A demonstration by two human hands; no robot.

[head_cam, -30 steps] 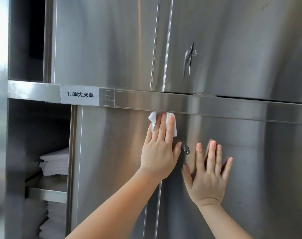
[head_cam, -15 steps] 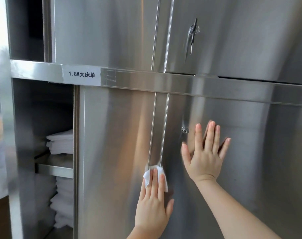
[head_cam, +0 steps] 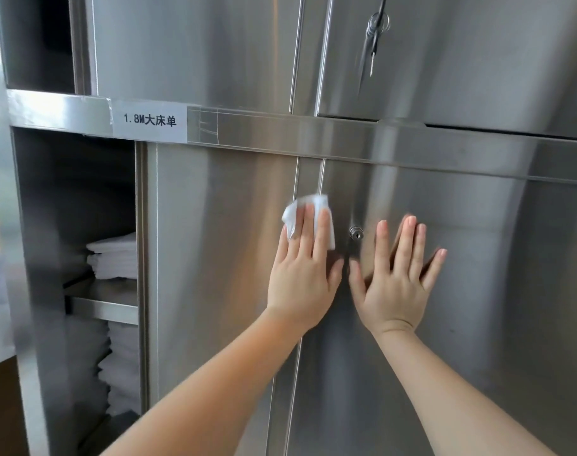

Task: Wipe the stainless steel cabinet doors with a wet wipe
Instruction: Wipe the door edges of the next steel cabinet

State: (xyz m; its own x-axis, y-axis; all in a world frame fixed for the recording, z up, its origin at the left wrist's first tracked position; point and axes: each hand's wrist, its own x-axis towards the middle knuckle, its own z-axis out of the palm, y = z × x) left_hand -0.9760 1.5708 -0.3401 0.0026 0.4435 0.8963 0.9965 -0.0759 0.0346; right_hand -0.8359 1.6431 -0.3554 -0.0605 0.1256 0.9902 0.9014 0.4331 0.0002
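Observation:
Two lower stainless steel cabinet doors meet at a vertical seam: the left door (head_cam: 214,258) and the right door (head_cam: 494,274). My left hand (head_cam: 302,274) lies flat over that seam with straight fingers, pressing a white wet wipe (head_cam: 308,210) against the steel. The wipe shows above and beside my fingertips. My right hand (head_cam: 395,278) rests flat and spread on the right door, just right of a small round lock (head_cam: 356,232). It holds nothing.
A horizontal steel rail (head_cam: 346,139) with a white label (head_cam: 149,120) separates the lower doors from the upper doors (head_cam: 461,60), where keys (head_cam: 374,34) hang in a lock. At left, open shelves (head_cam: 103,304) hold folded white linens (head_cam: 114,258).
My left hand slid the wipe down the seam, then back up to lock height. My right hand stayed pressed on the right door.

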